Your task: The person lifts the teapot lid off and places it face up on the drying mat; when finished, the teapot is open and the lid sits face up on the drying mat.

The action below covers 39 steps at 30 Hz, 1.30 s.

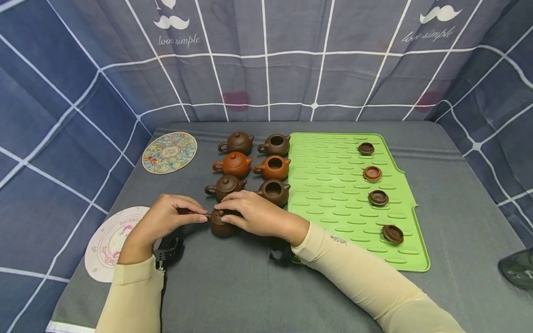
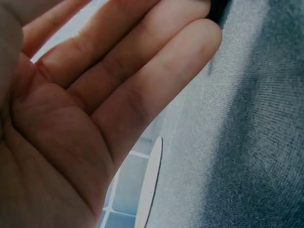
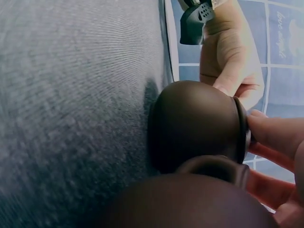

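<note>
A small dark brown teapot (image 1: 222, 226) with its lid on stands on the grey cloth between both hands. My left hand (image 1: 166, 215) pinches it at its left side with thumb and fingertips; the pinched part is mostly hidden. My right hand (image 1: 254, 212) reaches over from the right and holds the teapot lid (image 1: 220, 214) at its edge between thumb and fingers. The right wrist view shows the teapot's round body (image 3: 199, 128) resting on the cloth. Another brown teapot (image 3: 190, 204) sits close beside it, hidden under my right hand in the head view.
Lidded teapots (image 1: 234, 164) line up behind, next to a column of lidless teapots (image 1: 275, 167). Several upturned lids (image 1: 378, 198) lie on the green mat (image 1: 333, 208). Two round coasters, one patterned (image 1: 170, 152) and one pink-white (image 1: 104, 249), lie at left. A dark cup (image 1: 517, 268) is at far right.
</note>
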Each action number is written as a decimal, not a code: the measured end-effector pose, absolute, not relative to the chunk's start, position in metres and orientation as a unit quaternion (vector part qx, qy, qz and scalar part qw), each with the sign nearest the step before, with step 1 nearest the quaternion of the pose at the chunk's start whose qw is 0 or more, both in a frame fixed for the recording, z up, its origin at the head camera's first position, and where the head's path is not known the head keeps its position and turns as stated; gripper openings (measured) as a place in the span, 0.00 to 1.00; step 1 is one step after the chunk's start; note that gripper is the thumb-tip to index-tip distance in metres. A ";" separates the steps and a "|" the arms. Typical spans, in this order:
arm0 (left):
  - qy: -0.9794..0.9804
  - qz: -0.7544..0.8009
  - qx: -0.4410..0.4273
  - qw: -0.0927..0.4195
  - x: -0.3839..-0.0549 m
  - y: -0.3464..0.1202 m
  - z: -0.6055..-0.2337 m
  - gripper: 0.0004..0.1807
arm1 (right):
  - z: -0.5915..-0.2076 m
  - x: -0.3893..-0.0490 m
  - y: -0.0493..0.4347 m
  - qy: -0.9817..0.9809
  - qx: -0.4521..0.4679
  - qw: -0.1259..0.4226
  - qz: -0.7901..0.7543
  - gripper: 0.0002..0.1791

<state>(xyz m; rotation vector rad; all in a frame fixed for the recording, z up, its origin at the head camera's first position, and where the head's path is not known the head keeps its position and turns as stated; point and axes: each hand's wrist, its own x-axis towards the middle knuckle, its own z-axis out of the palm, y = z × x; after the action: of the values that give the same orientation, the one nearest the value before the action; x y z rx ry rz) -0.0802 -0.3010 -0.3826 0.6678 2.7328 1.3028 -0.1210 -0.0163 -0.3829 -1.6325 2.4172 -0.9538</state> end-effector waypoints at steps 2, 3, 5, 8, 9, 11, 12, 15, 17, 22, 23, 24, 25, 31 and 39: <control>0.879 0.426 0.211 0.023 -0.080 -0.301 -0.383 0.07 | -0.385 -0.121 -0.018 0.783 -0.532 0.022 -0.321 0.19; 0.879 0.428 0.210 0.022 -0.079 -0.301 -0.383 0.07 | -0.385 -0.120 -0.019 0.782 -0.532 0.015 -0.326 0.18; 0.879 0.427 0.209 0.022 -0.079 -0.301 -0.383 0.07 | -0.387 -0.120 -0.020 0.779 -0.530 0.001 -0.335 0.17; 0.881 0.425 0.208 0.023 -0.080 -0.301 -0.385 0.07 | -0.388 -0.119 -0.021 0.777 -0.528 -0.012 -0.343 0.16; 0.882 0.423 0.207 0.023 -0.080 -0.301 -0.385 0.07 | -0.388 -0.119 -0.021 0.776 -0.528 -0.015 -0.345 0.16; 0.882 0.422 0.205 0.026 -0.080 -0.302 -0.386 0.06 | -0.388 -0.119 -0.022 0.774 -0.529 -0.017 -0.348 0.16; 0.882 0.423 0.207 0.025 -0.080 -0.302 -0.386 0.06 | -0.388 -0.119 -0.022 0.773 -0.531 -0.017 -0.348 0.16; 0.881 0.425 0.207 0.027 -0.081 -0.303 -0.387 0.06 | -0.387 -0.119 -0.022 0.768 -0.536 -0.021 -0.350 0.16; 0.879 0.429 0.205 0.029 -0.081 -0.304 -0.389 0.06 | -0.386 -0.119 -0.022 0.763 -0.542 -0.029 -0.352 0.16; 0.873 0.440 0.206 0.039 -0.083 -0.305 -0.390 0.06 | -0.384 -0.116 -0.021 0.737 -0.563 -0.060 -0.370 0.15; 0.871 0.442 0.209 0.039 -0.083 -0.304 -0.390 0.06 | -0.384 -0.115 -0.021 0.733 -0.566 -0.066 -0.371 0.15; 0.870 0.442 0.214 0.039 -0.083 -0.304 -0.390 0.06 | -0.383 -0.114 -0.021 0.730 -0.569 -0.070 -0.371 0.14; 0.869 0.443 0.216 0.039 -0.084 -0.304 -0.390 0.06 | -0.382 -0.113 -0.021 0.730 -0.570 -0.073 -0.369 0.14; 0.870 0.444 0.210 0.037 -0.082 -0.302 -0.389 0.06 | -0.370 -0.108 -0.014 0.737 -0.567 -0.065 -0.363 0.14; 0.872 0.444 0.205 0.033 -0.081 -0.302 -0.387 0.06 | -0.355 -0.106 0.016 0.725 -0.537 -0.063 -0.426 0.17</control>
<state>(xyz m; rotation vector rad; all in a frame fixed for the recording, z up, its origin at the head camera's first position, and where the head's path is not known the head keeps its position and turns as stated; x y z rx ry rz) -0.0813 -0.3015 -0.3870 0.6317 2.6825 1.3650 -0.1059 0.0161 -0.3548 -1.7587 2.3744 -1.3964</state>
